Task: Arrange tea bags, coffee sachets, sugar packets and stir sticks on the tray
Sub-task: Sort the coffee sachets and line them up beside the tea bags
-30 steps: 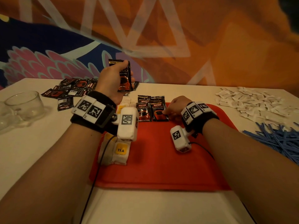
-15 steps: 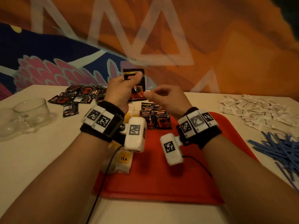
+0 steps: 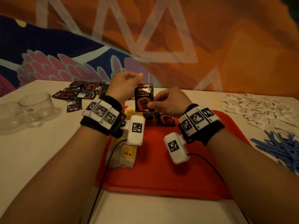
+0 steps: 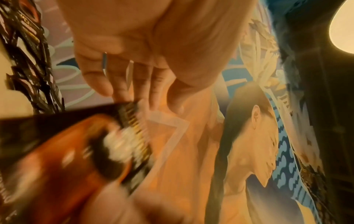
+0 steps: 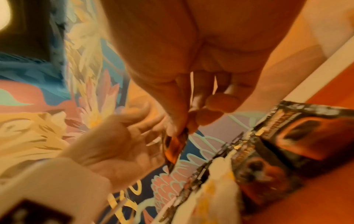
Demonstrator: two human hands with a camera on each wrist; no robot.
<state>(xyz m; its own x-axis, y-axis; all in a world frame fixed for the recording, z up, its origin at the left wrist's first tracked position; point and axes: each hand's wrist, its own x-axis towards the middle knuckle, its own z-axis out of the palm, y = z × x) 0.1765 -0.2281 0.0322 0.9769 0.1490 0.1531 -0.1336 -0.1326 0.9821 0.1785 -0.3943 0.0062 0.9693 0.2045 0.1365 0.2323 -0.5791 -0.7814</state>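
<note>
A black-and-orange coffee sachet [image 3: 143, 98] hangs upright over the far edge of the red tray [image 3: 161, 175]. My right hand [image 3: 153, 104] pinches its lower right edge; the right wrist view shows the sachet [image 5: 175, 145] edge-on between thumb and fingers. My left hand [image 3: 137, 79] hovers just above the sachet's top, fingers loose and holding nothing; in the left wrist view its fingertips [image 4: 122, 91] sit at the sachet's [image 4: 57, 144] upper edge. Two coffee sachets [image 3: 157, 118] lie side by side at the tray's far end. Tea bags [image 3: 127, 155] lie along its left side.
A heap of coffee sachets [image 3: 84, 92] lies at the far left of the white table, with glass cups [image 3: 37, 105] nearer the left edge. White sugar packets [image 3: 258, 107] spread at the far right, blue stir sticks [image 3: 283, 146] below them. A painted wall stands behind.
My left hand brought the sachet from the left toward the middle. My right hand rose off the sachets on the tray and took hold of it; the left fingers have let go.
</note>
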